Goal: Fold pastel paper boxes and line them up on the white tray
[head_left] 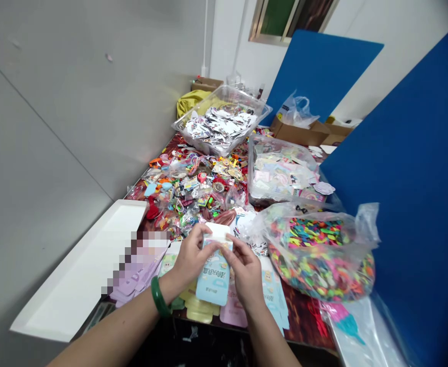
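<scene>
Between my two hands is a light blue printed paper packet (213, 278) with a white top end. It is held upright, with its lettering upside down. My left hand (193, 257) pinches its left edge near the top, thumb across the front. On the opposite edge, my right hand (245, 265) grips in the same way. Below lie more flat packets along the table's front: purple ones (142, 272) at left, yellow ones (199, 308) in the middle, pink ones (233, 308) and light blue ones (277, 295) at right.
Small colourful toys (193, 188) cover the table's middle. Behind stand a clear bin (224, 148) of white cut-outs and another clear bin (252, 178) of pastel pieces. A plastic bag (323, 275) of bright pieces sits at right. A white tray (82, 275) lies left; blue panels (407, 178) border the right.
</scene>
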